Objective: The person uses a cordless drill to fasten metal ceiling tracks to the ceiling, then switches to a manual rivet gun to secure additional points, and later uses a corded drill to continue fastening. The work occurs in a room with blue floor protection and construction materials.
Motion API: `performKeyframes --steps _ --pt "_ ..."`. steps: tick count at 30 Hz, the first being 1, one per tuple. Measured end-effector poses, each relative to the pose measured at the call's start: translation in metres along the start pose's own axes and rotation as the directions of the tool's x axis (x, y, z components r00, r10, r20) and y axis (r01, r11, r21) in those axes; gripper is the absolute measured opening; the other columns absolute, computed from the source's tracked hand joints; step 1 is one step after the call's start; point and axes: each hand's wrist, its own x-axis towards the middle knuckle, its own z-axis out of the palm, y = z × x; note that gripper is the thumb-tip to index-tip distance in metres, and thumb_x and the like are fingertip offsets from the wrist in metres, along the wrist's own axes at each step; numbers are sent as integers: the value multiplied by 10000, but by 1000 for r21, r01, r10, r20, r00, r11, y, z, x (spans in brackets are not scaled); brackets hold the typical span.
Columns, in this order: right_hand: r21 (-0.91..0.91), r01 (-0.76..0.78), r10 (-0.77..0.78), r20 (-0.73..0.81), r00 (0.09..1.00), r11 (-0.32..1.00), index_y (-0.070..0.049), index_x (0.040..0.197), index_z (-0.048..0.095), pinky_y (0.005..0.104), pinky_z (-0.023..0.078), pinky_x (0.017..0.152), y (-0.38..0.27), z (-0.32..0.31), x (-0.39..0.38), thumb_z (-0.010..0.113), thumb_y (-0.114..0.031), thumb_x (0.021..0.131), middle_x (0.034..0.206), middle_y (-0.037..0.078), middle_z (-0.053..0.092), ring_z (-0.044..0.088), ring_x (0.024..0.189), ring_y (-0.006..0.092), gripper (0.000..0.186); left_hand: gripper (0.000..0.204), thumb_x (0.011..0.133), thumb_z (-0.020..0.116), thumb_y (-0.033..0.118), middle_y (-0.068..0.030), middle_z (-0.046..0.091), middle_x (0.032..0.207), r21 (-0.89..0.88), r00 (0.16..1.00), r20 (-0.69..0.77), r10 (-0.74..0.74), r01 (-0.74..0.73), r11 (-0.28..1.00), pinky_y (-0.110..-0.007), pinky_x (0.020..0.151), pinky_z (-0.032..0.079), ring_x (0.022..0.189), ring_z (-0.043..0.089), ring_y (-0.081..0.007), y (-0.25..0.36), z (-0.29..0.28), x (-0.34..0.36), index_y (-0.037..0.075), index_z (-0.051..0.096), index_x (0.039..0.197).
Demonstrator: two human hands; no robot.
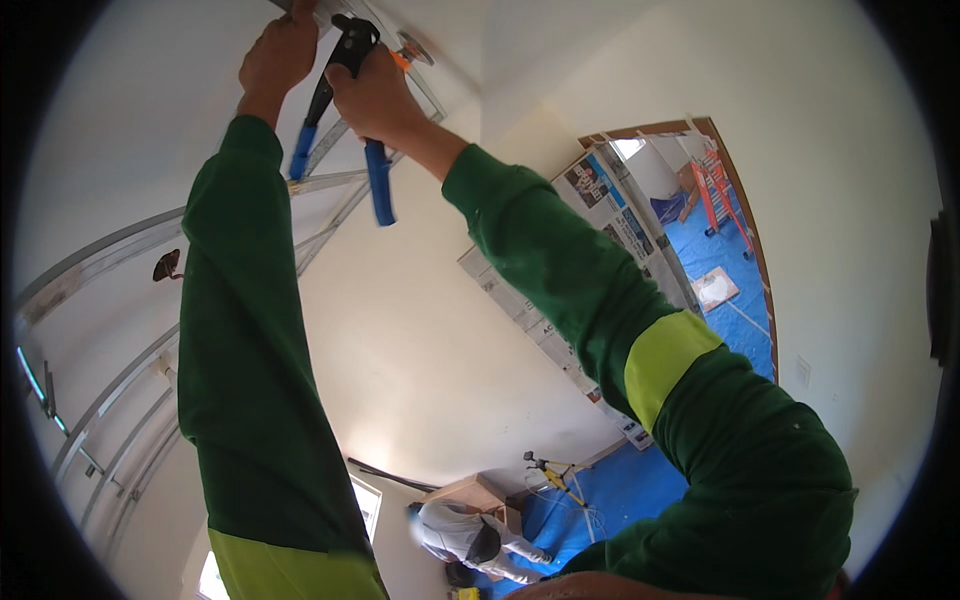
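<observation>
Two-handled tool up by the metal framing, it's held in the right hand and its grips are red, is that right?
Not quite: the grips are blue, not red, as the head view shows. The two-handled tool is indeed held in the right hand, up by the metal framing.

Head fisheye: sits behind and below left hand and right hand, facing wall beyond them; sleeves close, hands farther.
</observation>
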Motion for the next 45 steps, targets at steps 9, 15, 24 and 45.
performKeyframes --steps 9,15,24,45 --pt "215 -127 17 450 893 968 57 1036 559 439 577 614 11 -11 14 636 -207 992 704 132 616 680 636 280 278 1097 993 100 840 -346 574 1467 -129 988 27 -151 153 980 -528 1203 347 1435 503 -474 21 -13 -13 -25 559 1488" --pt "222 -241 179 264 948 945 54 1100 496 389 496 442 2 -14 5 647 -227 1008 685 81 575 585 475 223 332 1230 943 210 922 -379 538 1490 -115 967 250 -45 76 990 -465 1227 328 1458 479 -476 -19 -3 27 -136 471 1514" --pt "648 -410 153 416 896 642 -111 928 532 343 367 432 2 -16 -5 638 -275 1041 654 -13 463 428 454 129 226 1143 950 405 890 -266 430 1641 -503 983 174 63 34 864 -373 1262 268 1534 395 -365 -27 2 16 -52 425 1597" --pt "-82 234 -248 -312 917 969 -37 926 581 355 459 460 25 44 -2 689 -325 1006 595 38 488 498 459 165 317 935 1045 366 749 -245 439 1634 -436 968 185 172 -76 897 -426 1274 278 1545 372 -366 -15 -15 19 14 401 1623"
